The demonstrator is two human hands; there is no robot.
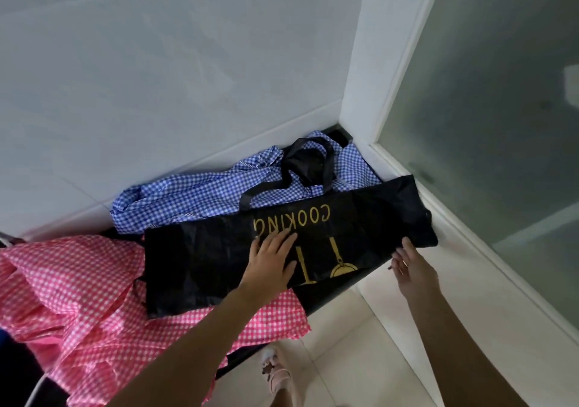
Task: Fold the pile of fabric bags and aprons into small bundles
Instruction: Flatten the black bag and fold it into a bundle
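Left hand (272,261) presses flat, fingers straight, on black bag (200,259); right hand (411,266) at its 4 o'clock edge, grip unclear.

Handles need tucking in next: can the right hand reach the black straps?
Probably yes: the black straps lie uncovered atop the blue checked fabric, with nothing between them and the right hand.

White wall (156,62), frosted glass panel (501,109), pale floor tiles (360,359), pink sandal (279,375)
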